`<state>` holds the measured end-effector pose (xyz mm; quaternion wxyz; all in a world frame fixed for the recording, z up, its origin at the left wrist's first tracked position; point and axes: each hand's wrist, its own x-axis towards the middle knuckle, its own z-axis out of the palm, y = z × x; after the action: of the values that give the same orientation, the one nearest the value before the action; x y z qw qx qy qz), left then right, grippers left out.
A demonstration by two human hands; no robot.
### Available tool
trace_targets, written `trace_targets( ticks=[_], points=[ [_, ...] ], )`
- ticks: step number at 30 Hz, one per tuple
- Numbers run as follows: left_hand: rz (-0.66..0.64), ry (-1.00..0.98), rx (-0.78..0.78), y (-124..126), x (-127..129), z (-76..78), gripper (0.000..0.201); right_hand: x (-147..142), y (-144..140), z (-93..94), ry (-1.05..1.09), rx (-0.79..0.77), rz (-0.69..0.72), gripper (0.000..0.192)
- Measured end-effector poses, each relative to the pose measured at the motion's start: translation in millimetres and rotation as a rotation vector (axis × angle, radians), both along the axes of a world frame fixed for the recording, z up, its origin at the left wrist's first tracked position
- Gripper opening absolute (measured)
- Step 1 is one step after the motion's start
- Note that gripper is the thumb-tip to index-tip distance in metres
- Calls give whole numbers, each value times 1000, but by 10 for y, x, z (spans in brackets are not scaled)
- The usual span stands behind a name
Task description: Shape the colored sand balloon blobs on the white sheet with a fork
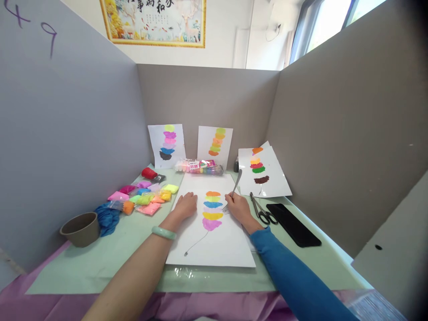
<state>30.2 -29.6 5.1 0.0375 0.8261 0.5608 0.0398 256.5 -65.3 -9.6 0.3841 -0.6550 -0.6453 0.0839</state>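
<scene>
My right hand (238,207) is closed around a metal fork (237,182). The fork's handle points up and its tines touch or hover just over the right side of the coloured bands. These bands, orange, yellow, blue, pale lilac, golden yellow and purple (211,224), are stacked on a white sheet (227,249). From the lowest band a thin dark line curves down to a small dark blob (186,253). On the sheet's left side rests my left hand (186,206), fingers loosely bent with nothing in them. A pale green bangle (163,232) circles that wrist.
Packets of coloured clay (149,198), a blue cloth-like bundle (107,219) and a brown pot (80,229) sit left. Behind are a clay package (199,167) and upright sheets (166,147). Scissors (263,214) and a black phone-like slab (294,225) lie right. Grey partitions (207,96) surround the table.
</scene>
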Motion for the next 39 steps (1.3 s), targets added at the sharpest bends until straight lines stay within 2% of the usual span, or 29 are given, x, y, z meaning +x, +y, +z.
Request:
trace_targets(
  ticks=[4, 10, 16, 21, 27, 34, 39],
  points=[
    [-1, 2, 9, -13, -2, 2, 36, -9, -10, -2, -74, -8, -19, 28],
    [-4, -3, 12, 0, -6, -11, 35, -48, -75, 52, -342, -10, -64, 33],
    [-11, -10, 10, 19, -11, -29, 37, -106, -114, 112, -520, -81, -79, 34],
    [-11, -13, 22, 24, -11, -51, 35, -116, -158, 155, -514, -77, -62, 38],
    [-9, -25, 28, 20, -10, -52, 36, -110, -175, 169, -492, -97, -22, 25],
    [-2, -28, 9, 1, -9, -31, 38, -95, -142, 120, -474, -75, 50, 24],
    [-4, -18, 7, -26, 0, 5, 39, -120, -168, 151, -502, -90, -7, 28]
  ],
)
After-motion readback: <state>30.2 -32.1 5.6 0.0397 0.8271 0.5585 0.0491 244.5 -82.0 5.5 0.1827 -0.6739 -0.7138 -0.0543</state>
